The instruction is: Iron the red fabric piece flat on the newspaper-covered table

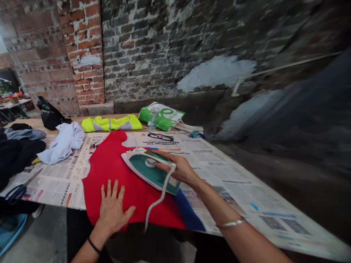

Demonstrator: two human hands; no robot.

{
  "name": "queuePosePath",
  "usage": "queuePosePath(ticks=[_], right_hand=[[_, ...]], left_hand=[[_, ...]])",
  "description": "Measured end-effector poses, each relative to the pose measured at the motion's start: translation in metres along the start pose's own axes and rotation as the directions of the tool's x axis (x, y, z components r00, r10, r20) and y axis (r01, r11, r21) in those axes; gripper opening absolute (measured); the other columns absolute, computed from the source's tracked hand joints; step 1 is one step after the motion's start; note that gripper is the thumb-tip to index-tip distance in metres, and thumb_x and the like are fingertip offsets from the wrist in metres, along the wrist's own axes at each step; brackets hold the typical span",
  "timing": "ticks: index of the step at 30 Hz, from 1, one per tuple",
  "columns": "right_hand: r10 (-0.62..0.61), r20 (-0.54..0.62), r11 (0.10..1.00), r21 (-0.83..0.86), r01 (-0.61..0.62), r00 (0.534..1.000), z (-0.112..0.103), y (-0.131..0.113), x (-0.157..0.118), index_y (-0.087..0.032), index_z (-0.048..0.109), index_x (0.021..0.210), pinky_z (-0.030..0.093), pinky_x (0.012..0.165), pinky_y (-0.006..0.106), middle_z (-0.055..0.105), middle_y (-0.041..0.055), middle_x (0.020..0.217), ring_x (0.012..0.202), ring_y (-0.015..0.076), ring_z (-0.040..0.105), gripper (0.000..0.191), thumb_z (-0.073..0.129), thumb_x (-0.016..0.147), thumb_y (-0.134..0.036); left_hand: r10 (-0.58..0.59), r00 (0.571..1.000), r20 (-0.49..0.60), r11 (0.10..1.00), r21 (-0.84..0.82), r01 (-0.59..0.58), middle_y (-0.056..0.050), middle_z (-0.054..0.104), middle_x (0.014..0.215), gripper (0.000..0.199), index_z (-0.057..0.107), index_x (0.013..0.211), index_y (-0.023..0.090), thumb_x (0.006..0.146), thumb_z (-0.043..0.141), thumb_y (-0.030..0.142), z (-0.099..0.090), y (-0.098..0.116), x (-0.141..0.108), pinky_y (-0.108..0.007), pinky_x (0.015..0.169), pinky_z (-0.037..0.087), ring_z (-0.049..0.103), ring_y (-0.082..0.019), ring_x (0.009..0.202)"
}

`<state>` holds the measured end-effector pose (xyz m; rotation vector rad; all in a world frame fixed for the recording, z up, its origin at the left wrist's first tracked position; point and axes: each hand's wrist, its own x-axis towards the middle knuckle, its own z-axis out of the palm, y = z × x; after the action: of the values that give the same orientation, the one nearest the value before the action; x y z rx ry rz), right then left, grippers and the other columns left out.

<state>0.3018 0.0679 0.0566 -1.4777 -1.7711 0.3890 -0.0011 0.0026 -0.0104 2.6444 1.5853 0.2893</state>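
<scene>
A red cloth piece (106,164) with a blue band (189,212) at its right end lies over newspaper on the table, its near part reaching the front edge. My left hand (113,208) rests flat on the red cloth, fingers spread, holding nothing. My right hand (178,166) is wrapped round the handle of a green and white iron (139,166). The iron lies over the right half of the red cloth, its tip pointing to the upper left. A white braided cord (161,197) hangs from its rear, across the cloth and down past the table's front edge.
Behind the cloth lie black glasses (160,137), a clear bottle (153,118), a green and white bag (167,117) and a yellow garment (112,123). At the left are a white cloth (64,142), dark clothes (19,153), scissors (20,191) and a black bag (51,115). Newspaper (236,182) covers the table.
</scene>
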Motion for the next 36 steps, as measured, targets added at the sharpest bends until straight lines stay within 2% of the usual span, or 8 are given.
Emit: queuePosePath(ticks=[6, 12, 17, 22, 25, 28, 31, 36], right_hand=[[0.049, 0.030, 0.987, -0.153, -0.044, 0.998, 0.039, -0.028, 0.068, -0.028, 0.063, 0.139, 0.052, 0.104, 0.036, 0.069, 0.0022, 0.136, 0.123, 0.0250, 0.066, 0.050, 0.065, 0.089, -0.029], [0.235, -0.048, 0.921, -0.309, -0.238, 0.971, 0.048, -0.047, 0.071, -0.035, 0.054, 0.148, 0.053, 0.096, 0.037, 0.070, 0.0029, 0.135, 0.120, 0.0272, 0.067, 0.054, 0.058, 0.094, -0.029], [0.359, -0.109, 0.822, -0.434, -0.369, 0.927, 0.027, -0.060, 0.024, -0.022, 0.047, 0.153, 0.054, 0.081, 0.038, 0.077, 0.0134, 0.112, 0.103, 0.0321, 0.073, 0.057, 0.054, 0.096, -0.031], [0.400, -0.160, 0.772, -0.471, -0.426, 0.903, 0.008, -0.067, -0.070, -0.021, 0.045, 0.152, 0.054, 0.074, 0.037, 0.078, 0.0121, 0.098, 0.089, 0.0326, 0.076, 0.058, 0.051, 0.097, -0.038], [0.330, -0.220, 0.858, -0.337, -0.389, 0.918, 0.012, -0.068, -0.126, -0.020, 0.041, 0.153, 0.058, 0.077, 0.042, 0.076, 0.0144, 0.113, 0.097, 0.0341, 0.075, 0.062, 0.047, 0.096, -0.044], [0.180, -0.299, 0.953, -0.184, -0.242, 0.937, 0.024, -0.064, -0.150, -0.023, 0.037, 0.155, 0.057, 0.094, 0.044, 0.064, 0.0140, 0.139, 0.122, 0.0312, 0.067, 0.062, 0.043, 0.096, -0.044], [0.156, -0.312, 0.963, -0.162, -0.214, 0.937, 0.032, -0.056, -0.125, -0.024, 0.041, 0.154, 0.053, 0.103, 0.045, 0.063, 0.0124, 0.141, 0.128, 0.0304, 0.062, 0.062, 0.044, 0.094, -0.035], [0.381, -0.187, 0.870, -0.261, -0.419, 0.906, 0.028, -0.052, -0.012, -0.021, 0.044, 0.155, 0.056, 0.094, 0.040, 0.075, 0.0119, 0.116, 0.110, 0.0309, 0.071, 0.072, 0.056, 0.084, -0.020]], left_hand=[[-0.009, 1.000, 0.022, 0.999, 0.041, 0.008, -0.011, 0.032, 0.167, 0.070, 0.046, 0.154, 0.024, 0.096, 0.051, 0.062, -0.006, 0.002, 0.001, -0.066, 0.122, 0.026, 0.024, -0.039, 0.154], [-0.047, 0.999, 0.025, 0.999, 0.025, 0.047, -0.010, 0.030, 0.167, 0.072, 0.045, 0.154, 0.021, 0.096, 0.052, 0.062, -0.011, 0.004, 0.004, -0.062, 0.125, 0.022, 0.022, -0.037, 0.155], [-0.045, 0.999, -0.001, 0.999, -0.011, 0.045, -0.009, 0.031, 0.167, 0.071, 0.046, 0.154, 0.023, 0.095, 0.051, 0.062, -0.005, 0.001, 0.004, -0.064, 0.124, 0.023, 0.023, -0.037, 0.155], [-0.048, 0.999, -0.004, 0.999, -0.022, 0.048, -0.009, 0.029, 0.167, 0.072, 0.043, 0.156, 0.023, 0.095, 0.051, 0.062, 0.000, 0.002, 0.004, -0.063, 0.125, 0.022, 0.022, -0.037, 0.155], [-0.046, 0.999, -0.008, 0.999, -0.012, 0.046, -0.010, 0.031, 0.167, 0.071, 0.043, 0.156, 0.023, 0.096, 0.051, 0.061, -0.001, 0.003, 0.004, -0.063, 0.124, 0.021, 0.023, -0.038, 0.155], [-0.042, 0.999, -0.022, 0.999, -0.007, 0.042, -0.010, 0.032, 0.166, 0.070, 0.045, 0.155, 0.022, 0.097, 0.049, 0.060, -0.003, 0.002, 0.004, -0.063, 0.124, 0.022, 0.024, -0.038, 0.155], [-0.034, 0.999, -0.036, 0.999, 0.012, 0.034, -0.011, 0.034, 0.166, 0.068, 0.047, 0.153, 0.021, 0.096, 0.050, 0.059, -0.003, 0.002, 0.004, -0.063, 0.124, 0.023, 0.025, -0.038, 0.154], [-0.030, 0.999, -0.041, 0.999, 0.044, 0.032, -0.011, 0.035, 0.165, 0.066, 0.048, 0.153, 0.021, 0.097, 0.049, 0.055, -0.007, 0.002, 0.005, -0.062, 0.123, 0.023, 0.025, -0.038, 0.154]])
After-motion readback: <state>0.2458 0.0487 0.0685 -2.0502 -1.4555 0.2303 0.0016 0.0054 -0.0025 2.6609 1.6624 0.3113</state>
